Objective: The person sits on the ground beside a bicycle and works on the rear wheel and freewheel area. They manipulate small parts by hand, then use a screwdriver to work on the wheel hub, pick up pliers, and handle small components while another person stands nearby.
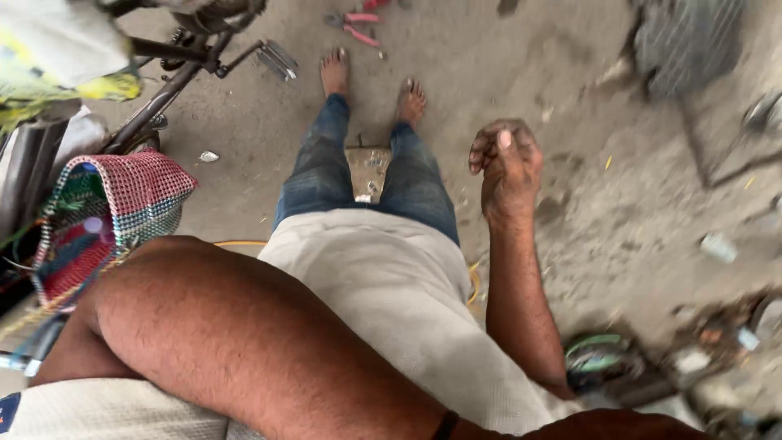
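Dusty concrete floor (521, 73) underfoot: right hand (507, 163) hangs loosely curled, holding nothing (left hand unseen); pink pliers (356, 24) lie far, untouched.

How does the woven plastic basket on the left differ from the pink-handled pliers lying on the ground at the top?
The woven plastic basket is large, multicoloured in pink, green and blue, and hangs beside the dark bicycle frame; the pink-handled pliers are small, two-toned pink and metal, and lie flat on the dusty ground. The basket sits close by the person's left arm; the pliers lie beyond the bare feet. Both go untouched.
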`<state>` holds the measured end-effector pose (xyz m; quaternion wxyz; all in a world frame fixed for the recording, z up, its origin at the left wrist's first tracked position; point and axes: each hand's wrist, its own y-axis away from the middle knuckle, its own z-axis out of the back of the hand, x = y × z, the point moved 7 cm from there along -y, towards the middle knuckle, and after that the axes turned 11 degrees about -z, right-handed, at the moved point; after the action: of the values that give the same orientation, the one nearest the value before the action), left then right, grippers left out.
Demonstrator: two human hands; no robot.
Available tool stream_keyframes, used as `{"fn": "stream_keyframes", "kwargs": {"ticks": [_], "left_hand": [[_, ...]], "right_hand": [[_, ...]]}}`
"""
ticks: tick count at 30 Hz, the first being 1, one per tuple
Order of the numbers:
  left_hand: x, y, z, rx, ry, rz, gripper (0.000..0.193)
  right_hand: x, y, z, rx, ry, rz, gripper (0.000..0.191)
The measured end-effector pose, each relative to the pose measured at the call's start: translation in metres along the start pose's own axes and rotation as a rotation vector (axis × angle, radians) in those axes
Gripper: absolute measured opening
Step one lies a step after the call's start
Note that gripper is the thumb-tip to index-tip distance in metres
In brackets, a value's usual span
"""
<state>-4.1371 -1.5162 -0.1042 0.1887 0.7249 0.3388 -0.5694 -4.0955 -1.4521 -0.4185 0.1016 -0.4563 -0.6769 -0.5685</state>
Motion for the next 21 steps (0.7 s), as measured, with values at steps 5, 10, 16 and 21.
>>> {"fn": "stream_keyframes", "kwargs": {"ticks": [5,10,16,21], "left_hand": [[0.048,0.014,0.012,0.257,0.032,0.112,0.027],[0.235,0.087,0.048,0.4,-0.159,0.434,0.03],[0.585,0.196,0.217,0.133,-0.713,0.707,0.017],[0.757,0.257,0.291,-0.05,-0.549,0.918,0.011]], "right_hand": [[-0.038,0.009,0.031,-0.219,-0.052,0.013,0.021],[-0.144,-0.062,0.095,-0.483,0.011,-0.045,0.015],[-0.357,-0.198,0.127,-0.537,0.119,-0.573,0.015],[-0.441,-0.302,0.149,-0.561,0.147,-0.597,0.02]]}}
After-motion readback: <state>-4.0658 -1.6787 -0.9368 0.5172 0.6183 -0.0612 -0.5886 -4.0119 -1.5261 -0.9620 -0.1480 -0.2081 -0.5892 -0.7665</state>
